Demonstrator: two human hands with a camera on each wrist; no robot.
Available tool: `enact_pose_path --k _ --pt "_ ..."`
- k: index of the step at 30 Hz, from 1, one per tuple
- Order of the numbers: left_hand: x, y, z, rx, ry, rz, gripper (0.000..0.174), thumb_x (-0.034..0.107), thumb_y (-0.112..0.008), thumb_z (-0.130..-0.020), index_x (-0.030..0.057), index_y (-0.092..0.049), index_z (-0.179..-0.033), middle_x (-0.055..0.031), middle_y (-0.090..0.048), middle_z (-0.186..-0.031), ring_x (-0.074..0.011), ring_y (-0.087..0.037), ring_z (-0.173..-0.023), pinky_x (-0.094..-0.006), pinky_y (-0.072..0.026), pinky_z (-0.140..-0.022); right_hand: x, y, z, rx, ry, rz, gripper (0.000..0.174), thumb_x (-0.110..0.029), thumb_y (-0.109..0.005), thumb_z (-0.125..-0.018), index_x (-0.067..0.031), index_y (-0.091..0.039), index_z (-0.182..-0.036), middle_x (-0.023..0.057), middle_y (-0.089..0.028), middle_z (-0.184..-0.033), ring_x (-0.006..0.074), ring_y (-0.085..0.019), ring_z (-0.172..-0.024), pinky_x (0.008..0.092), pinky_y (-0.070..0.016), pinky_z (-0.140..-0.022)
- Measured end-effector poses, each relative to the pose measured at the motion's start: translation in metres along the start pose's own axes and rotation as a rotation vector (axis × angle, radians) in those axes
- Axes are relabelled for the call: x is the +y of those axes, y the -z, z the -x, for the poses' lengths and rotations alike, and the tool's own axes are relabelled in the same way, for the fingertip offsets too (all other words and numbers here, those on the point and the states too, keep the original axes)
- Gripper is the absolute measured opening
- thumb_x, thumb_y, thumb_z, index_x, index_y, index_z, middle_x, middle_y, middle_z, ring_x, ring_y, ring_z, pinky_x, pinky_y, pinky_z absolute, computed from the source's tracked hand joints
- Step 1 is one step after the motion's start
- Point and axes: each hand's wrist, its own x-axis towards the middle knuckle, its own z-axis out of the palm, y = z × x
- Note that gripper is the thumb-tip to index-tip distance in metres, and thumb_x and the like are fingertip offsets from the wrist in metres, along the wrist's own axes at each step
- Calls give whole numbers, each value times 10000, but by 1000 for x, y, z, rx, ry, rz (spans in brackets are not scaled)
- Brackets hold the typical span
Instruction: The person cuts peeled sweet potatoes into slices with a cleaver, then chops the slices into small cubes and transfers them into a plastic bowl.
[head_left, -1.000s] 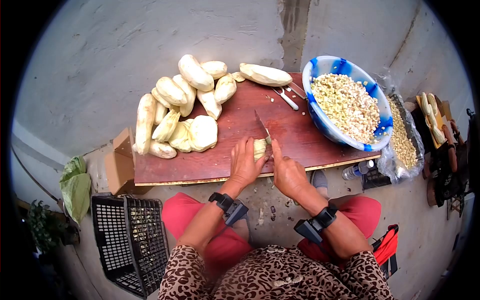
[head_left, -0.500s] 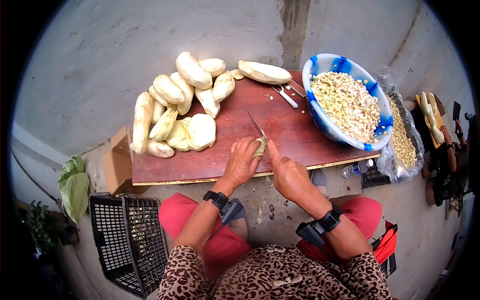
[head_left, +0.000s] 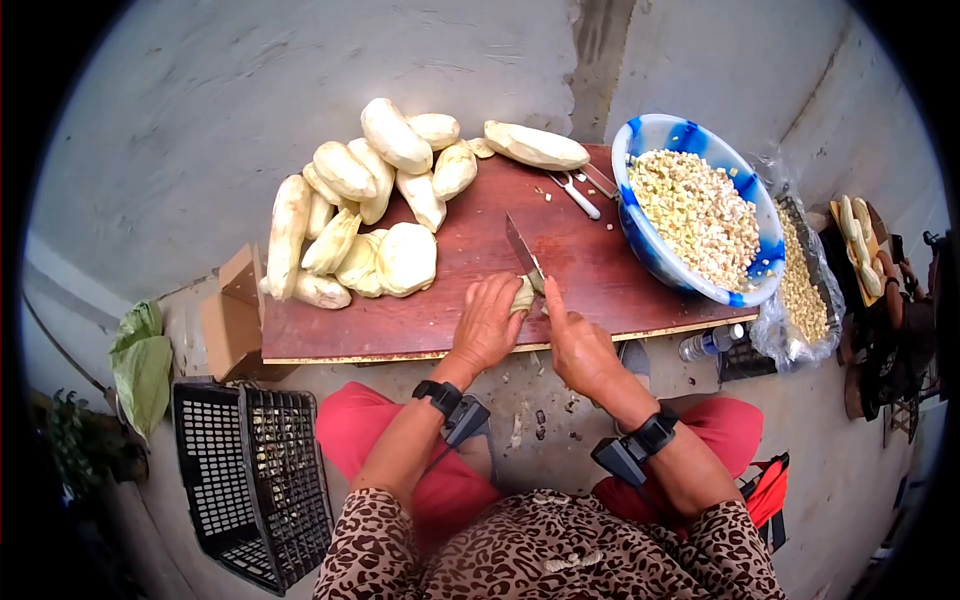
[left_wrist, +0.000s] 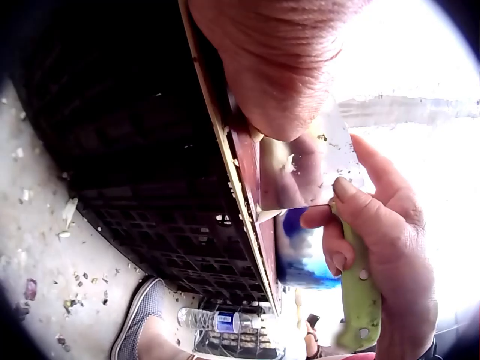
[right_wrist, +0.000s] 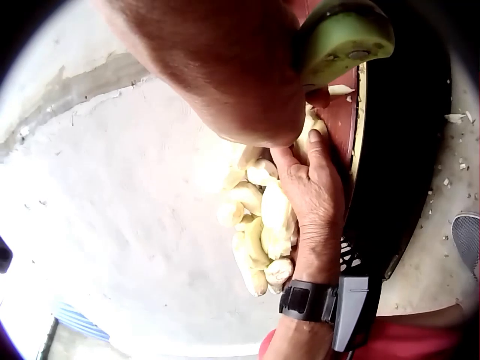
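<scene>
Left of the table (head_left: pixel 455 240) stands a black crate (head_left: pixel 212 450). Peeled vegetables (head_left: pixel 345 170) lie heaped on the table's left end. By the table's near edge, mid-length, the left hand (head_left: pixel 487 325) grips a pale piece (head_left: pixel 523 294); beside it, the right hand (head_left: pixel 582 352) clasps a knife (head_left: pixel 521 245) by its green handle (left_wrist: pixel 360 296). The table's right end bears a bowl (head_left: pixel 645 225) of diced bits (head_left: pixel 690 215).

Tabletop (head_left: pixel 585 255) is passable between piled vegetables (head_left: pixel 345 172) and basin (head_left: pixel 652 238); the knife (head_left: pixel 521 246) juts into it.

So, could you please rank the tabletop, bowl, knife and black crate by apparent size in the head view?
Tabletop
Bowl and black crate: too alike to rank
Knife: smallest, its handle mostly hidden
</scene>
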Motion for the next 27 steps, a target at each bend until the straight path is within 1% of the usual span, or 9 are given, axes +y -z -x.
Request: enact_pose_path --k 3,9,12,15,18,21,24,25,27 --pt "-2 -3 2 11 -2 -7 509 108 -670 -823 20 -486 -1289 -180 -509 -1305 -349 -460 -1258 -481 -313 -1071 -5 8 5 43 25 1 862 -9 -579 -789 17 -166 -1545 275 -656 -884 428 -676 -747 500 -548 -671" --pt "-2 -2 0 -6 0 -13 482 122 -665 -830 20 -499 -1271 -178 -509 -1305 -345 -461 -1260 -480 -312 -1071 -17 14 9 -40 50 47 827 0 -556 -803 58 -168 -1531 270 -655 -873 424 -663 -722 495 -535 -646" --pt "-2 -2 -1 -12 -5 -22 465 120 -665 -824 18 -515 -1252 -170 -517 -1291 -338 -468 -1250 -478 -314 -1070 -24 18 7 -62 36 62 853 8 -566 -785 70 -155 -1530 272 -652 -865 423 -668 -725 489 -539 -650" --pt "-1 -2 -2 -24 5 -17 457 116 -664 -816 16 -525 -1239 -164 -525 -1278 -335 -473 -1241 -478 -312 -1073 -23 12 2 -54 45 20 864 7 -570 -778 77 -149 -1528 280 -649 -869 424 -672 -739 485 -544 -659" --pt "1 1 -3 -34 12 -23 454 117 -662 -813 15 -529 -1235 -165 -528 -1273 -338 -475 -1236 -482 -310 -1075 -12 -5 -5 -36 67 10 833 -36 -566 -810 67 -160 -1530 294 -656 -892 401 -690 -736 476 -558 -643" --pt "0 -2 -2 -17 16 -21 435 123 -654 -822 12 -535 -1226 -173 -532 -1264 -346 -478 -1231 -485 -315 -1069 -13 -12 -2 -36 47 8 891 -16 -566 -791 61 -91 -1541 286 -641 -908 427 -673 -749 486 -548 -665" --pt "1 -2 -3 -20 22 -13 382 135 -636 -845 4 -548 -1192 -183 -541 -1232 -365 -486 -1202 -487 -325 -1054 -20 -14 3 -37 22 36 888 -25 -555 -807 42 -72 -1549 288 -637 -923 423 -674 -738 482 -552 -657" --pt "3 -2 -3 -31 40 -9 356 139 -630 -853 2 -553 -1172 -188 -544 -1213 -373 -490 -1186 -488 -329 -1047 -23 -16 6 33 40 101 777 -100 -542 -876 13 -173 -1551 240 -652 -864 345 -694 -697 430 -574 -607" --pt "4 -1 -3 -33 51 -31 270 164 -610 -885 -3 -566 -1092 -199 -547 -1139 -402 -494 -1121 -490 -341 -1020 -26 -18 8 19 34 123 786 -102 -550 -873 -5 -175 -1557 221 -651 -857 330 -696 -695 423 -575 -602"
